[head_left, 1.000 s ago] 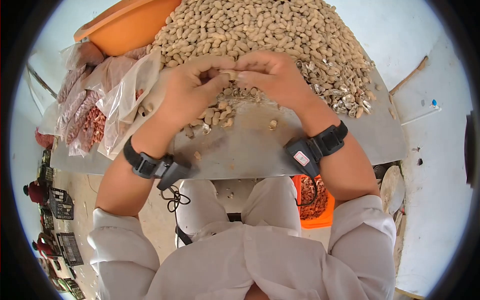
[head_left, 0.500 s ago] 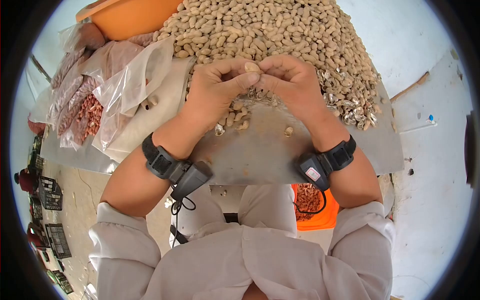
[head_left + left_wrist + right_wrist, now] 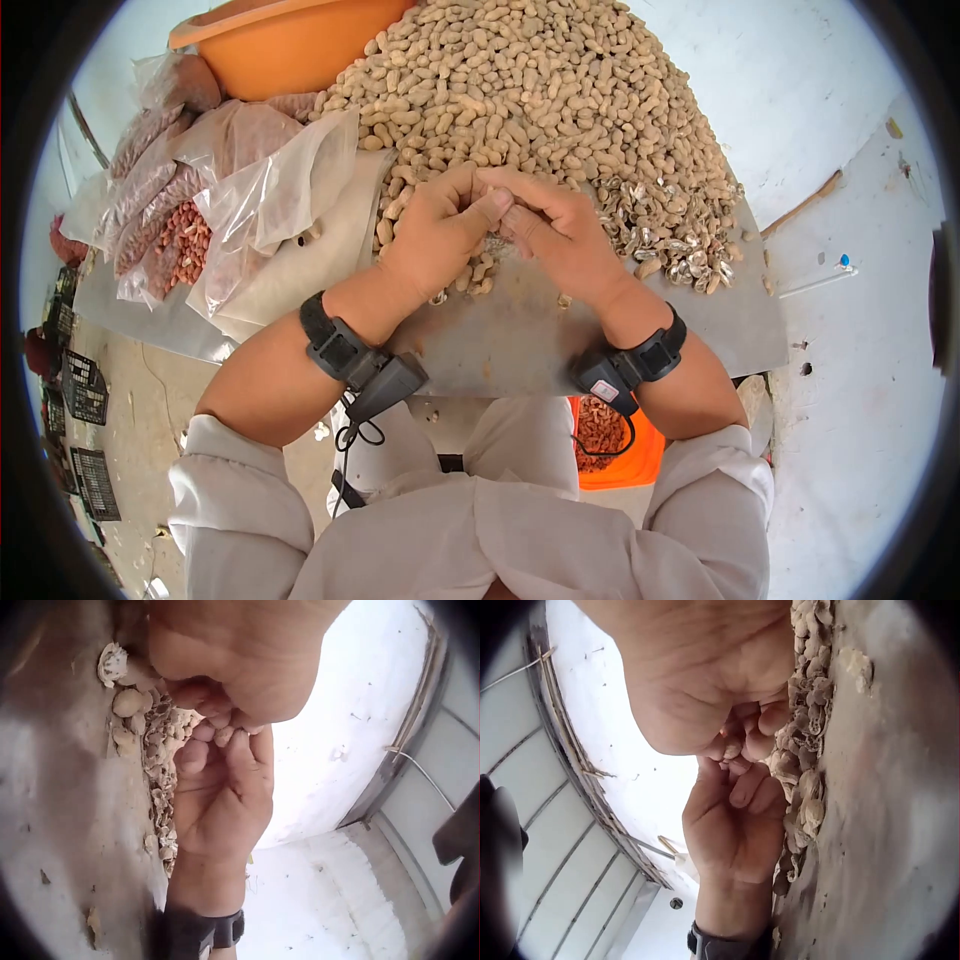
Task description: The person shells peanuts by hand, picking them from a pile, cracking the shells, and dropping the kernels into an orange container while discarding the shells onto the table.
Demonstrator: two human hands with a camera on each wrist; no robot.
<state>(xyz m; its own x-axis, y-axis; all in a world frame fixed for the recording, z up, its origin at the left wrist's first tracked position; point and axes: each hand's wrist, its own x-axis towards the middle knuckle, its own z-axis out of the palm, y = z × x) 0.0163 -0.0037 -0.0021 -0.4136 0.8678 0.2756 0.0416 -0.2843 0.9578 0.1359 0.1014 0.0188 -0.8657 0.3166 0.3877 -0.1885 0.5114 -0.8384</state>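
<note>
Fingertips of my left hand [image 3: 437,232] and right hand [image 3: 570,240] meet over the near edge of the heaped unshelled peanuts [image 3: 560,90]. A small tan peanut [image 3: 223,736] shows between the pinching fingertips in the left wrist view; the fingers mostly cover it in the head view. In the right wrist view, the left hand [image 3: 735,825] has its fingers curled in, touching those of the right hand [image 3: 697,682]. Split shells [image 3: 690,262] lie right of the hands, and a few peanuts [image 3: 480,272] lie just below them.
Clear bags of reddish kernels [image 3: 185,240] lie at the left, below an orange basin [image 3: 290,50]. Under the table's front edge [image 3: 480,385] stands an orange container [image 3: 625,468] with reddish bits. Black crates [image 3: 85,388] stand on the floor at far left.
Both hands have closed together around the peanut, which showed plainly above the fingertips half a second ago. The head view has shifted, so the table and hands appear lower.
</note>
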